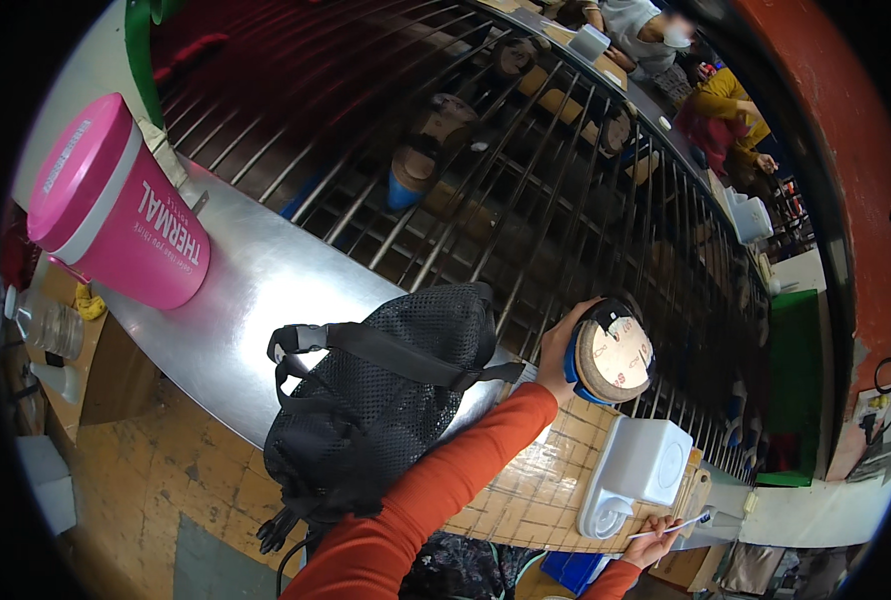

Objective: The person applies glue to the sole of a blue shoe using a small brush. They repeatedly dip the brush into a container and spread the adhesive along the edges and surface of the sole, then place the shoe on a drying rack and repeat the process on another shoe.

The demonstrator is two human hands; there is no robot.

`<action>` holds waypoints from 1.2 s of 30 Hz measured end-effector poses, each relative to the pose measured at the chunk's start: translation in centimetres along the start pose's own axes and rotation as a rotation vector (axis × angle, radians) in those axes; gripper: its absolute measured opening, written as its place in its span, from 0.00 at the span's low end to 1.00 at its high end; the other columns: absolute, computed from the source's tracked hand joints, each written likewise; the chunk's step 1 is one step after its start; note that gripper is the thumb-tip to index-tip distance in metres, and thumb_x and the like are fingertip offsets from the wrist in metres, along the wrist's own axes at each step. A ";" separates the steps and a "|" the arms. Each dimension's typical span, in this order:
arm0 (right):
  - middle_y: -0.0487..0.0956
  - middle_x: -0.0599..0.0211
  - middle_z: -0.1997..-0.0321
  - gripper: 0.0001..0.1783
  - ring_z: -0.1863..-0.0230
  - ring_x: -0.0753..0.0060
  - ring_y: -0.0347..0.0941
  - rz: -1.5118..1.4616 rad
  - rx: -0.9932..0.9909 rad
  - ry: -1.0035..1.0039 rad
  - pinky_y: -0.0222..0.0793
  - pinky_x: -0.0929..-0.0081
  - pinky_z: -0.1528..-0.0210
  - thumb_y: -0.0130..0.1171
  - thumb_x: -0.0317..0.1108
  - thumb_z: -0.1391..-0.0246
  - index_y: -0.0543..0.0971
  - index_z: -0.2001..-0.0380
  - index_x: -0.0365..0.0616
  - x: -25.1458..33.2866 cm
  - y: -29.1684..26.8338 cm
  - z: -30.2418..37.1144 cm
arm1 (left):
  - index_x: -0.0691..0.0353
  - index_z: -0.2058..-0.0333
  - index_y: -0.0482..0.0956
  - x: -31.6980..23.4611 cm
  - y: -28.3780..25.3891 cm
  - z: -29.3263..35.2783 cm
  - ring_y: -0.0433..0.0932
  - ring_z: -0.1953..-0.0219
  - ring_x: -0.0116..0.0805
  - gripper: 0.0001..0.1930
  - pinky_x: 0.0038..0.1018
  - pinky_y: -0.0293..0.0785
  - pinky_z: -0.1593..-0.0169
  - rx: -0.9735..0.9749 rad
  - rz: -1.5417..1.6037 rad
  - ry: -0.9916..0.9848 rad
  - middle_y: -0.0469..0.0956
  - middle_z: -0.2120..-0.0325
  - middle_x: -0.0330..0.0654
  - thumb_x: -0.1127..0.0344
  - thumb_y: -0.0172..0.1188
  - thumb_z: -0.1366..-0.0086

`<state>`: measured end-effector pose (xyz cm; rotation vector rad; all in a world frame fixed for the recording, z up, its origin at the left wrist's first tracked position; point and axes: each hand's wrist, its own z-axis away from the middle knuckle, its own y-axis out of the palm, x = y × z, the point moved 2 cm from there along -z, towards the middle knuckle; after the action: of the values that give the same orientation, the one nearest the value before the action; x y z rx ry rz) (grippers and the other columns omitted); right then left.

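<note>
My left hand [558,352] grips a blue shoe on a last [616,355], held up over the edge of the rack. Its tan, rounded underside faces me, and a black part shows at the top. Lower right, my right hand [650,543] pinches a thin white-handled brush [688,523] with a dark tip. Between the two hands stands a white plastic glue pot [648,458] with a small round cup at its front. Both my forearms are in orange-red sleeves.
A metal-bar rack [406,235] runs ahead, with more shoes [413,172] on and below it. A black mesh bag [381,390] lies beside my left forearm. A pink insulated jug [131,215] stands on the metal ledge [266,270]. Other people [731,120] work beyond the rack.
</note>
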<state>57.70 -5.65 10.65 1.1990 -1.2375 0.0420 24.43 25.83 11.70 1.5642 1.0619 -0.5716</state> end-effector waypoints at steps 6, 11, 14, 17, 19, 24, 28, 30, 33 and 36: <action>0.73 0.64 0.68 0.13 0.80 0.79 0.60 0.003 0.031 0.008 0.63 0.74 0.63 0.44 0.38 0.31 0.74 0.55 0.40 0.1 -0.9 -0.4 | 0.60 0.45 0.71 0.9 0.1 0.2 0.77 0.48 0.35 0.24 0.28 0.71 0.43 0.012 0.041 0.001 0.79 0.52 0.46 0.71 0.64 0.41; 0.73 0.65 0.67 0.15 0.79 0.79 0.62 -0.014 -0.025 -0.029 0.65 0.72 0.62 0.42 0.38 0.31 0.73 0.50 0.45 0.2 -0.8 -0.2 | 0.58 0.46 0.72 0.5 0.0 0.2 0.79 0.50 0.36 0.22 0.29 0.72 0.44 -0.010 0.047 0.051 0.79 0.54 0.45 0.69 0.63 0.40; 0.73 0.67 0.66 0.16 0.79 0.78 0.64 0.031 -0.125 0.038 0.62 0.69 0.62 0.43 0.45 0.31 0.71 0.46 0.56 0.9 0.8 0.8 | 0.59 0.46 0.72 -1.4 -0.3 -0.2 0.78 0.50 0.36 0.21 0.29 0.73 0.44 0.026 0.068 0.058 0.79 0.53 0.45 0.68 0.61 0.38; 0.73 0.72 0.62 0.19 0.71 0.77 0.64 0.129 0.134 0.099 0.61 0.71 0.61 0.47 0.47 0.33 0.70 0.43 0.58 2.8 4.4 3.3 | 0.60 0.45 0.71 -5.0 -0.3 0.5 0.78 0.50 0.35 0.21 0.29 0.73 0.43 0.139 0.268 0.003 0.78 0.52 0.46 0.67 0.60 0.37; 0.72 0.72 0.60 0.21 0.66 0.76 0.65 0.323 0.158 0.058 0.62 0.76 0.59 0.54 0.39 0.37 0.69 0.44 0.43 3.8 6.9 5.8 | 0.61 0.45 0.71 -8.2 -0.1 1.8 0.78 0.50 0.35 0.21 0.29 0.73 0.43 0.256 0.623 -0.127 0.77 0.52 0.46 0.66 0.59 0.36; 0.79 0.68 0.68 0.07 0.67 0.80 0.74 1.267 0.070 -0.063 0.67 0.80 0.64 0.63 0.26 0.46 0.81 0.64 0.34 3.4 12.2 11.8 | 0.64 0.42 0.67 -15.2 -1.0 6.4 0.74 0.46 0.35 0.23 0.30 0.71 0.40 0.251 0.325 -0.179 0.72 0.46 0.48 0.63 0.57 0.33; 0.78 0.76 0.73 0.05 0.72 0.74 0.71 1.747 0.144 -0.410 0.52 0.72 0.62 0.68 0.35 0.52 0.85 0.69 0.53 2.5 14.7 12.9 | 0.65 0.38 0.59 -16.9 -1.8 10.4 0.63 0.36 0.38 0.29 0.32 0.60 0.32 0.264 0.151 -0.333 0.58 0.36 0.51 0.64 0.58 0.34; 0.77 0.77 0.73 0.05 0.69 0.74 0.70 1.850 0.155 -0.564 0.52 0.70 0.60 0.67 0.35 0.52 0.85 0.68 0.54 2.0 15.1 12.5 | 0.67 0.37 0.56 -17.9 -1.8 12.0 0.61 0.35 0.38 0.32 0.32 0.58 0.32 0.441 -0.075 0.057 0.55 0.35 0.52 0.63 0.59 0.34; 0.76 0.77 0.73 0.05 0.69 0.73 0.70 1.886 0.162 -0.617 0.53 0.68 0.60 0.67 0.35 0.52 0.85 0.69 0.56 1.3 15.0 11.5 | 0.69 0.35 0.52 -17.7 -2.8 12.2 0.59 0.34 0.39 0.39 0.31 0.57 0.31 0.369 0.058 -0.219 0.54 0.34 0.53 0.61 0.63 0.38; 0.75 0.77 0.74 0.05 0.69 0.72 0.69 1.900 0.201 -0.641 0.53 0.66 0.59 0.67 0.35 0.52 0.84 0.69 0.57 0.8 14.8 10.8 | 0.67 0.37 0.57 -17.3 -3.1 12.1 0.60 0.34 0.42 0.38 0.34 0.58 0.32 0.400 -0.152 -0.034 0.57 0.36 0.54 0.60 0.65 0.40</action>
<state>41.64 -7.18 19.47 -0.2674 -2.5555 1.2491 15.52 8.68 20.84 1.8172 1.0928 -0.9572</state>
